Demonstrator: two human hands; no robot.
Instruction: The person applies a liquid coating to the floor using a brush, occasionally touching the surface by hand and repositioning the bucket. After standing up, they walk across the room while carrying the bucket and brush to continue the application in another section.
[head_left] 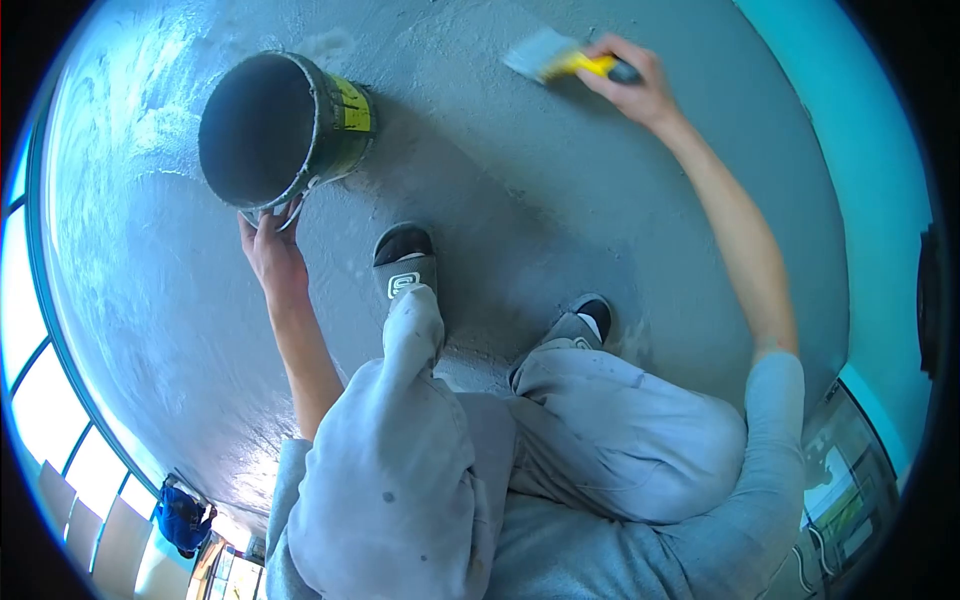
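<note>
A dark bucket [345, 130] with a yellow label lies tipped, its mouth facing left, on the grey, wet-looking floor [480, 150]. My left hand [275, 255] is closed at the bucket's lower rim, its fingers around the rim or handle there. Up at the right, my right hand [632, 82] grips the yellow and black handle of a wide brush [545, 55]. The brush's pale bristles point left and rest against the grey surface.
My two feet in dark slides [408, 262] stand below the bucket and brush. A teal wall [850, 130] runs along the right. Tall windows [45, 400] line the left edge. Another person in blue [180, 515] is at the lower left.
</note>
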